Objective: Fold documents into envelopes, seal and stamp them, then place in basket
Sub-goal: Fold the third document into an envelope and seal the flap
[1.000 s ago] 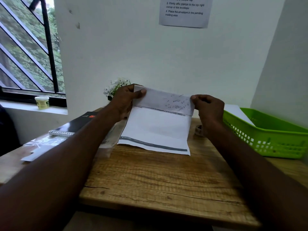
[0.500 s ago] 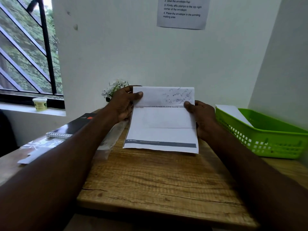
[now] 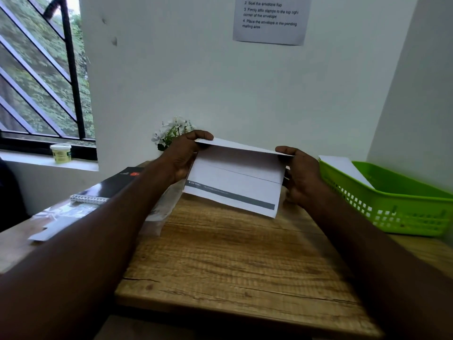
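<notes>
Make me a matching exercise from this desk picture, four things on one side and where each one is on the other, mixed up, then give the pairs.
Things:
1. document
2. green basket
3. small tub
4. notebook

Places:
A. on the windowsill
B. on the desk's right side
C. gripped between left hand and right hand
D. on the desk's left side, behind the left forearm

Pairs: 1-C, 2-B, 3-A, 4-D
</notes>
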### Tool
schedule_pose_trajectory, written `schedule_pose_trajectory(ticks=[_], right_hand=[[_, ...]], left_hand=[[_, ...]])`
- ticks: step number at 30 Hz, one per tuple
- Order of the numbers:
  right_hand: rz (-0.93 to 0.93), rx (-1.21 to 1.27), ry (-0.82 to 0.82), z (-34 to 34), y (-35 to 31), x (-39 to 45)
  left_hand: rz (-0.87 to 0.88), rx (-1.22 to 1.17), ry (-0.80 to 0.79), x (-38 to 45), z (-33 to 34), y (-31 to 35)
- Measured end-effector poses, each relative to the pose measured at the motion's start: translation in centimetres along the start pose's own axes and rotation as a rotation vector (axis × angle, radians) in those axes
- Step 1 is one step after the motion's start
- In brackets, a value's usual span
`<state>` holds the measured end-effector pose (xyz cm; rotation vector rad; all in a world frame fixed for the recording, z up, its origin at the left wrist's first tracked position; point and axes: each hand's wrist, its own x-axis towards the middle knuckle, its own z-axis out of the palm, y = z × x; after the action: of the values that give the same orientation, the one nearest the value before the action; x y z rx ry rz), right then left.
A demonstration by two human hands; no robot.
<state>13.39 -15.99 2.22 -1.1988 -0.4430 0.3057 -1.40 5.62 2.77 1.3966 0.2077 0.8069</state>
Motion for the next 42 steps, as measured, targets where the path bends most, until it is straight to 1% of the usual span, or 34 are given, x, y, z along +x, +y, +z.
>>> schedule_pose_trajectory(ticks=[2, 4, 6, 10, 13, 14, 15, 17, 19, 21, 23, 25, 27, 29, 32, 35, 37, 42], right_hand=[[0.015, -0.006, 0.013, -0.1, 0.0, 0.1], [0.025, -0.016, 0.011, -0.1, 0.0, 0.2], [0.025, 0.0, -0.002, -0.1, -0.2, 0.0], [0.009, 0.016, 0.008, -0.2, -0.4, -0.1], [-0.012, 0.013, 0.05, -0.2, -0.5, -0.3], [-0.045, 0.005, 0.074, -0.2, -0.7, -0.4], [-0.116, -0.028, 0.098, -0.2, -0.7, -0.3], [-0.341, -0.194, 0.109, -0.2, -0.6, -0.1], [-0.523, -0.425, 0.068, 0.2, -0.2, -0.1], [-0.623, -0.68, -0.013, 0.5, 0.5, -0.6], [-0.67, -0.825, -0.117, 0.9, 0.9, -1.3], [-0.676, -0.837, -0.201, 1.1, 1.0, -1.7], [-0.658, -0.817, -0.249, 1.3, 1.0, -1.9], [-0.642, -0.808, -0.263, 1.3, 0.9, -1.8], [-0.647, -0.807, -0.267, 1.5, 0.8, -1.9], [-0.646, -0.815, -0.247, 1.6, 0.8, -2.0], [-0.628, -0.804, -0.221, 1.6, 0.7, -1.9], [-0.553, -0.752, -0.065, 0.8, 0.5, -1.0]], left_hand=[[-0.073, -0.035, 0.02, -0.2, 0.1, 0.3], [-0.116, -0.06, 0.003, -0.5, 0.2, 0.8], [-0.109, -0.089, -0.007, -0.5, 0.1, 1.0], [-0.057, -0.163, 0.026, -0.3, -0.3, 0.9], [-0.015, -0.052, 0.056, -0.2, -0.6, 0.9], [0.014, 0.003, 0.068, -0.1, -0.7, 0.9], [0.038, 0.052, 0.078, -0.1, -0.7, 0.9], [0.059, 0.126, 0.068, 0.0, -0.6, 0.9], [0.057, 0.165, 0.015, -0.2, -0.4, 0.8], [0.073, 0.214, -0.057, -0.8, 0.0, 0.8], [0.097, 0.226, -0.137, -1.3, 0.6, 0.9], [0.084, 0.235, -0.208, -1.7, 1.1, 1.0], [0.059, 0.274, -0.257, -1.8, 1.5, 0.8], [0.043, 0.295, -0.278, -2.0, 1.9, 0.6], [0.071, 0.237, -0.271, -2.3, 2.6, 0.5], [0.078, 0.222, -0.23, -2.3, 2.5, 0.8], [0.075, 0.19, -0.166, -2.0, 1.7, 1.2], [0.078, 0.068, 0.002, -1.7, -0.1, 2.0]])
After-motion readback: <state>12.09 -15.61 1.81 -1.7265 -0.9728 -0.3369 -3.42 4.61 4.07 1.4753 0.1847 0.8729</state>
